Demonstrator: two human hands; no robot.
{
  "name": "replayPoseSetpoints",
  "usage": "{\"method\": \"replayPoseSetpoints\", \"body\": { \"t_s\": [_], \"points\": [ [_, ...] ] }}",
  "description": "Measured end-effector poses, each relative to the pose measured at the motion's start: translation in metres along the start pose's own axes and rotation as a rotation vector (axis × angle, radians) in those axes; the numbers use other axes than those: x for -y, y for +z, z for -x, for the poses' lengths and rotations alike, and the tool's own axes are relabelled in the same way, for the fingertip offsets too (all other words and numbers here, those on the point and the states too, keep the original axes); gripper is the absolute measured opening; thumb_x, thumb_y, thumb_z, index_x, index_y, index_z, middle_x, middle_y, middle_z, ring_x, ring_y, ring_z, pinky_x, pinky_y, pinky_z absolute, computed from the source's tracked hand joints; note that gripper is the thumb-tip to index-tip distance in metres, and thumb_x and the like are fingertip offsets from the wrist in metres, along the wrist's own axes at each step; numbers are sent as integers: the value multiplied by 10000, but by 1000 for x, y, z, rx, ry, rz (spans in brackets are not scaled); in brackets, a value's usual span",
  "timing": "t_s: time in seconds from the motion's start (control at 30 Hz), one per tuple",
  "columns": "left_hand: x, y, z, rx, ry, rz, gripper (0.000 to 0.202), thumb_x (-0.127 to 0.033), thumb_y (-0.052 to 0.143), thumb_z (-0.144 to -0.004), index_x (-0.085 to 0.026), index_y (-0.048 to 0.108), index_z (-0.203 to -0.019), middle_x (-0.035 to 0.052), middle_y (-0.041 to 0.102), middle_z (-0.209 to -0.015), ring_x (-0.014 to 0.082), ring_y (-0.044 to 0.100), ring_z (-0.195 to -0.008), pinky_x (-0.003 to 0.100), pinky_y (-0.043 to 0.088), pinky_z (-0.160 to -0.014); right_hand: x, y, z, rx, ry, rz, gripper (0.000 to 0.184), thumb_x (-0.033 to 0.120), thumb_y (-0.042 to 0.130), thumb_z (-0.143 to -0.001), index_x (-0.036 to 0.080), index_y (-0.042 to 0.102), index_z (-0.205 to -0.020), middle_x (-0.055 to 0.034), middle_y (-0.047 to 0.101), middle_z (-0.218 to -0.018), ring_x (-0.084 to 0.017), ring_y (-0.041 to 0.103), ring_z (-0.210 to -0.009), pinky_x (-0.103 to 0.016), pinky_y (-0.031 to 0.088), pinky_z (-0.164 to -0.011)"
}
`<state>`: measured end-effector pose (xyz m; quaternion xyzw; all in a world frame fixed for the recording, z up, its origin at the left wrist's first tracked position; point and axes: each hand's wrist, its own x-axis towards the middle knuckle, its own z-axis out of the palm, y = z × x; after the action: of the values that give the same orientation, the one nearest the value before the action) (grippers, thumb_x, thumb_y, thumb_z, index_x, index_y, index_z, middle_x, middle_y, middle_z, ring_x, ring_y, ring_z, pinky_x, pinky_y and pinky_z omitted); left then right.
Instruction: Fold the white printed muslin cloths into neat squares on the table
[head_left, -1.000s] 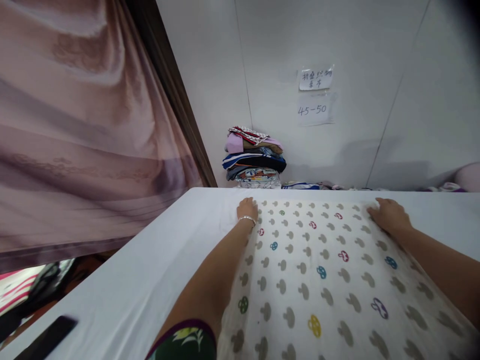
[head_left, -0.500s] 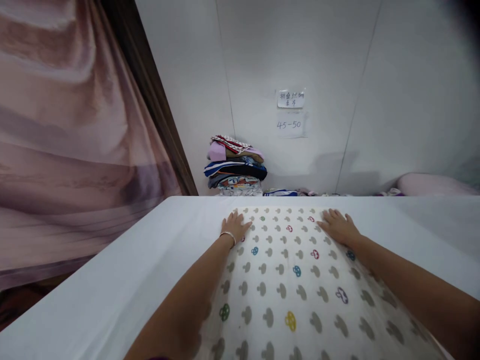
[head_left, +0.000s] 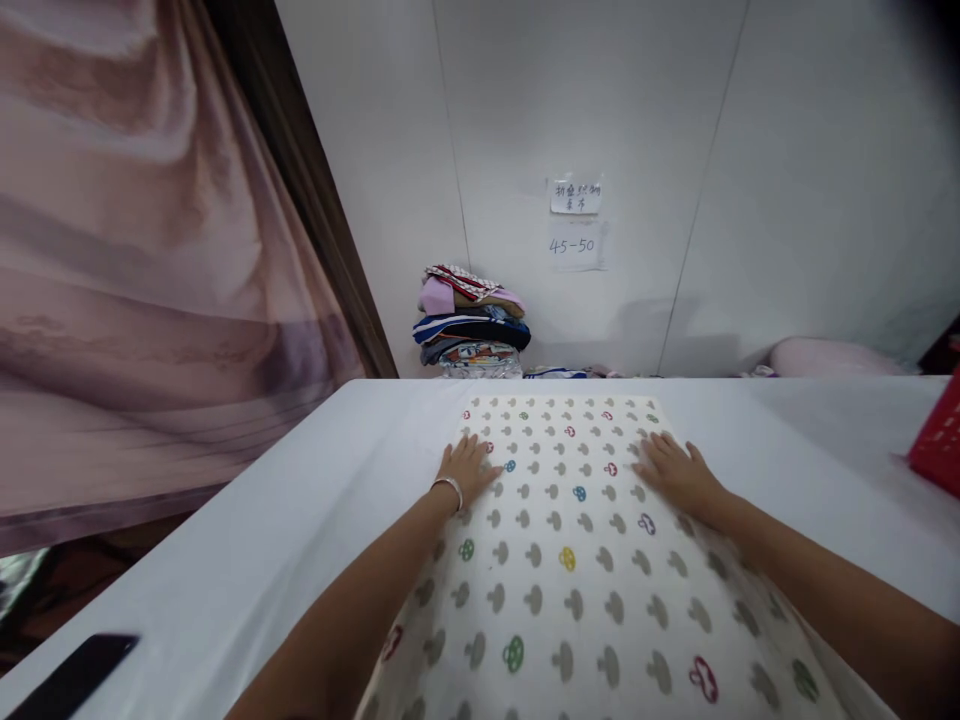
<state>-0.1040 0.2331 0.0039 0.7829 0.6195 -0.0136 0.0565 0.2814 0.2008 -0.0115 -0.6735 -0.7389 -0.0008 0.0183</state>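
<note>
A cream cloth printed with grey and coloured mushrooms [head_left: 555, 520] lies spread over the white table [head_left: 300, 480], its far edge close to the table's far edge. My left hand [head_left: 466, 468] rests flat on the cloth's left side, fingers spread, with a bracelet [head_left: 448, 484] at the wrist. On the opposite side my right hand [head_left: 681, 474] lies flat near the right edge, fingers apart. Both palms face down and grasp nothing. The near end of the cloth runs out of view at the bottom.
Folded clothes [head_left: 474, 320] are stacked beyond the table against the wall. A dark flat object [head_left: 82, 675] lies at the near left. Something red [head_left: 939, 435] stands at the right edge. A pinkish curtain [head_left: 150, 270] hangs at left; paper signs [head_left: 576, 220] are on the wall.
Both hands have slid back along the cloth toward me, leaving more of its far end uncovered. The view has shifted, bringing the red object and the dark flat object into sight.
</note>
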Motion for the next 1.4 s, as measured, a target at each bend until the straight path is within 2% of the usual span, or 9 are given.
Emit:
{"method": "replayPoseSetpoints", "body": {
  "t_s": [0.13, 0.23, 0.37, 0.5, 0.7, 0.87, 1.0, 1.23, 1.4],
  "points": [
    [-6, 16, 84, -65, 239, 13, 647, -584, 342, -837, -238, 286, -1381, 59, 201, -1470, 256, 118, -1358, 493, 83, -1088, -1, 15, 93, -20, -293, -107, 593, 553, 273, -873, 275, 281, -1396, -22, 254, -1448, -238, 208, -1325, -447, 235, -1066],
    [-3, 24, 135, -71, 250, 57, 606, -540, 325, -865, -221, 294, -1379, 72, 226, -1461, 246, 165, -1349, 471, 126, -1092, -11, 22, 143, -63, -288, -128, 590, 537, 302, -876, 280, 253, -1405, -8, 243, -1448, -237, 206, -1322, -460, 247, -1066],
    [-6, 22, 171, -55, 138, 99, 587, -520, 381, -857, -201, 358, -1348, 106, 265, -1443, 263, 200, -1337, 456, 218, -1067, -12, 13, 172, -52, -230, -147, 574, 541, 309, -876, 258, 330, -1375, -40, 271, -1434, -248, 220, -1317, -496, 251, -1052],
    [-14, 21, 198, -61, 213, 131, 572, -511, 381, -862, -215, 349, -1351, 89, 258, -1447, 256, 190, -1341, 482, 186, -1075, -5, 4, 190, -29, -300, -185, 551, 524, 320, -880, 269, 338, -1368, -19, 257, -1440, -222, 196, -1328, -488, 191, -1079],
    [-22, 21, 226, -152, 162, 239, 407, -368, 425, -873, -209, 493, -1241, 74, 400, -1377, 215, 300, -1303, 436, 252, -1071, -3, 2, 217, -102, -246, -346, 474, 492, 334, -884, 238, 528, -1234, -40, 437, -1345, -234, 330, -1276, -468, 256, -1065],
    [-24, 27, 271, -267, 245, 306, 366, -400, 468, -848, -246, 558, -1167, 48, 476, -1319, 213, 384, -1251, 428, 327, -1044, 1, 6, 264, -175, -378, -349, 437, 430, 436, -861, 256, 508, -1255, -29, 437, -1347, -239, 330, -1275, -467, 267, -1066],
    [-20, 32, 298, -262, 302, 245, 424, -376, 561, -787, -233, 541, -1185, 72, 460, -1329, 242, 381, -1248, 448, 324, -1042, 8, 6, 285, -220, -463, -338, 429, 404, 479, -840, 267, 515, -1245, -30, 418, -1363, -249, 316, -1282, -468, 284, -1058],
    [-24, 34, 304, -315, 273, 146, 488, -56, 421, -726, -235, 551, -1161, 44, 540, -1228, 197, 442, -1165, 414, 338, -1023, 10, 14, 283, -247, -554, -287, 419, 302, 446, -839, 272, 505, -1253, -42, 432, -1355, -246, 347, -1267, -481, 299, -1041],
    [-28, 30, 303, -291, 220, 126, 581, 7, 415, -644, -244, 557, -1149, 49, 553, -1165, 201, 460, -1094, 382, 397, -938, -5, 26, 276, -202, -600, -212, 475, 241, 414, -833, 305, 448, -1302, -25, 402, -1375, -238, 379, -1248, -463, 375, -990]
  ]
}}
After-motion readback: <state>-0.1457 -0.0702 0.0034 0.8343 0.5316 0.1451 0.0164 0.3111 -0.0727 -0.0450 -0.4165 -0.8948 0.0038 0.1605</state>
